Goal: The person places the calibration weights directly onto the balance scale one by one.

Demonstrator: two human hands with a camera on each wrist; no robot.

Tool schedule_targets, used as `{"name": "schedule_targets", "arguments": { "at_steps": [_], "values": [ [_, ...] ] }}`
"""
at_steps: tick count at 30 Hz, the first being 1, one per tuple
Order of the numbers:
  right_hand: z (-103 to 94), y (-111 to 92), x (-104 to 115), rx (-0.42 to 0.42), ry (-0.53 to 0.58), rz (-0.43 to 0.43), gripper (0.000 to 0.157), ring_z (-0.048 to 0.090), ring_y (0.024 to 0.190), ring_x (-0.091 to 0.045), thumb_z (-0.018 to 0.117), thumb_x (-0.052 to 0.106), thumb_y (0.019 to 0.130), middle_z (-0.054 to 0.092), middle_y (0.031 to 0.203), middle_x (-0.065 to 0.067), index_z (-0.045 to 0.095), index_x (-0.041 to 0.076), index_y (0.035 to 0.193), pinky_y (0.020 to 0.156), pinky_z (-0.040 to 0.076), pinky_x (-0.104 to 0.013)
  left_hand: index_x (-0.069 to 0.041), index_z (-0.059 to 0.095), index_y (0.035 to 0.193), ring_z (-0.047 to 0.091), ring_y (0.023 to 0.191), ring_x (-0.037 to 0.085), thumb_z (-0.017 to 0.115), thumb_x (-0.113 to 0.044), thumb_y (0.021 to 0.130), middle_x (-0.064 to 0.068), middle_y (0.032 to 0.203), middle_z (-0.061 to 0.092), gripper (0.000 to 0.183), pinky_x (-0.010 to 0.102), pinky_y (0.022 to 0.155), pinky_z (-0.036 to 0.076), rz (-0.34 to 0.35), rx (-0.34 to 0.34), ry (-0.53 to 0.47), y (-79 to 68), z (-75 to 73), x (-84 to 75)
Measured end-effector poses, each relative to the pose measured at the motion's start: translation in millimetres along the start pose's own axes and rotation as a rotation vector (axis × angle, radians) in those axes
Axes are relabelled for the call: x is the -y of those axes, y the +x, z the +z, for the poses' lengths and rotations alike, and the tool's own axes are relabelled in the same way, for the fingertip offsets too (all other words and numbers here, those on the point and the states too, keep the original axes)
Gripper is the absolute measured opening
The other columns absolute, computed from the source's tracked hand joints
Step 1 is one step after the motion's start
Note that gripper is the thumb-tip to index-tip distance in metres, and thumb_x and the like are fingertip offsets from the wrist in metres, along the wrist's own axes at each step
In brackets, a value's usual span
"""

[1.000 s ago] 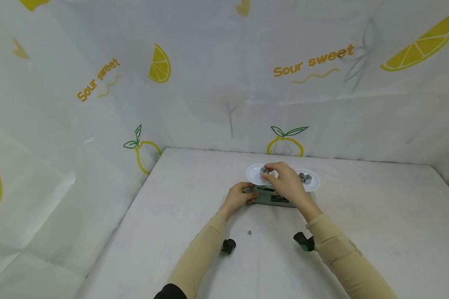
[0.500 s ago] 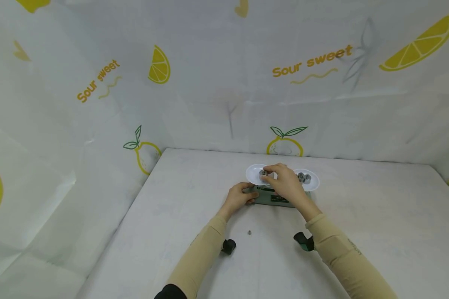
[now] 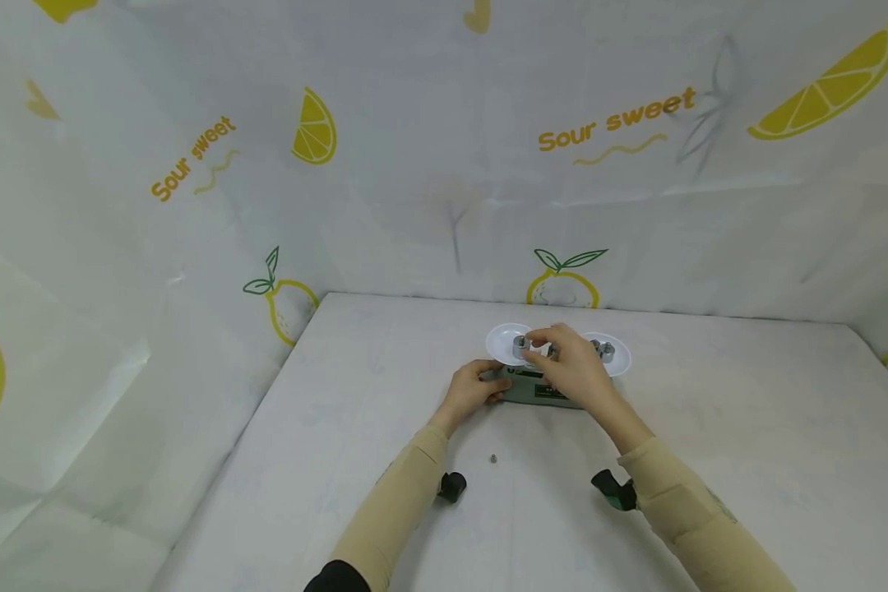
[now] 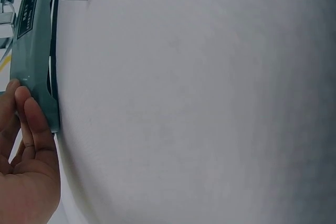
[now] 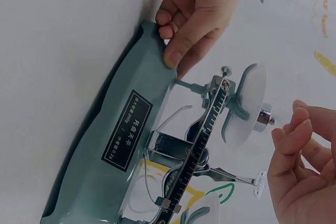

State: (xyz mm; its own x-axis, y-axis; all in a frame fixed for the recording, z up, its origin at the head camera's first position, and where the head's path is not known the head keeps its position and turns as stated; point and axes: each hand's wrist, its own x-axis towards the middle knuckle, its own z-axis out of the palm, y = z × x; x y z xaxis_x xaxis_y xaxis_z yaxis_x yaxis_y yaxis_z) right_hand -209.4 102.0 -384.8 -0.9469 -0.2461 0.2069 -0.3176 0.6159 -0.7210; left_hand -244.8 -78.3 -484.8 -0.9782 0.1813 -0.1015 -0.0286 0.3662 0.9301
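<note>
A green balance scale (image 5: 105, 140) with two white pans stands on the table. My left hand (image 3: 469, 390) grips the left end of its base, thumb in front. A metal weight (image 5: 264, 118) with a knob stands upright on the left pan (image 3: 501, 341). Beside that weight is my right hand (image 3: 566, 358), thumb and forefinger loosely bent; in the right wrist view its fingertips (image 5: 300, 116) are a little apart from the knob. More metal weights (image 3: 605, 352) sit on the right pan (image 3: 622, 362), partly hidden by the right hand.
A small metal weight (image 3: 493, 459) stands on the white table (image 3: 385, 370) in front of the scale, between the forearms. Black wrist cameras (image 3: 453, 487) stick out beneath the sleeves. A lemon-patterned curtain (image 3: 414, 164) hangs behind the table.
My right hand has let go of the weight on the left pan and shifted slightly to the right; more of the weight shows. The left hand has stayed put.
</note>
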Motion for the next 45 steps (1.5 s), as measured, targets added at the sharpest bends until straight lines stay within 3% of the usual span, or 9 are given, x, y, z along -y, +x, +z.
{"name": "schedule_targets", "arguments": {
  "at_steps": [11, 19, 31, 40, 45],
  "values": [
    [3.2, -25.4, -7.3, -0.004, 0.001, -0.051, 0.025, 0.046, 0.057, -0.006, 0.067, 0.023, 0.086, 0.065, 0.092, -0.007, 0.068, 0.007, 0.105, 0.047, 0.04, -0.021, -0.008, 0.062, 0.12, 0.058, 0.059, 0.001, 0.07, -0.024, 0.083, 0.007, 0.104, 0.065, 0.041, 0.016, 0.062, 0.05, 0.011, -0.007, 0.035, -0.6, 0.4, 0.0],
    [2.4, -39.5, -25.2, 0.058, 0.025, -0.018, 0.022, 0.052, 0.058, -0.004, 0.067, 0.016, 0.086, 0.066, 0.085, -0.006, 0.067, 0.003, 0.103, 0.051, 0.044, -0.021, -0.006, 0.061, 0.121, 0.058, 0.06, 0.003, 0.07, -0.022, 0.082, 0.01, 0.107, 0.063, 0.042, 0.016, 0.061, 0.051, 0.012, -0.005, 0.016, -1.2, -0.1, -0.7],
    [-15.6, -55.0, -55.9, 0.07, -0.105, 0.052, 0.025, 0.057, 0.069, -0.006, 0.065, 0.022, 0.087, 0.068, 0.092, -0.008, 0.067, 0.005, 0.104, 0.057, 0.046, -0.021, -0.005, 0.061, 0.121, 0.059, 0.061, 0.002, 0.07, -0.019, 0.082, 0.011, 0.112, 0.061, 0.042, 0.018, 0.063, 0.053, 0.016, -0.004, -0.015, -1.3, -0.5, -0.1],
    [-27.5, -62.2, -76.6, 0.091, -0.158, 0.133, 0.027, 0.063, 0.081, -0.021, 0.063, 0.025, 0.088, 0.067, 0.099, -0.014, 0.067, 0.004, 0.105, 0.067, 0.05, -0.032, -0.003, 0.059, 0.122, 0.057, 0.058, 0.003, 0.071, -0.018, 0.082, 0.013, 0.09, 0.068, 0.045, 0.019, 0.061, 0.053, 0.028, 0.002, -0.016, 0.9, 0.8, 2.5],
    [-37.6, -62.6, -89.1, 0.115, -0.196, 0.221, 0.036, 0.064, 0.089, -0.034, 0.061, 0.028, 0.089, 0.065, 0.105, -0.023, 0.063, -0.002, 0.109, 0.07, 0.052, -0.042, -0.004, 0.059, 0.123, 0.057, 0.058, 0.003, 0.07, -0.018, 0.083, 0.01, 0.097, 0.066, 0.044, 0.019, 0.062, 0.053, 0.016, 0.005, -0.019, -1.2, 0.7, 0.8]
  ]
}}
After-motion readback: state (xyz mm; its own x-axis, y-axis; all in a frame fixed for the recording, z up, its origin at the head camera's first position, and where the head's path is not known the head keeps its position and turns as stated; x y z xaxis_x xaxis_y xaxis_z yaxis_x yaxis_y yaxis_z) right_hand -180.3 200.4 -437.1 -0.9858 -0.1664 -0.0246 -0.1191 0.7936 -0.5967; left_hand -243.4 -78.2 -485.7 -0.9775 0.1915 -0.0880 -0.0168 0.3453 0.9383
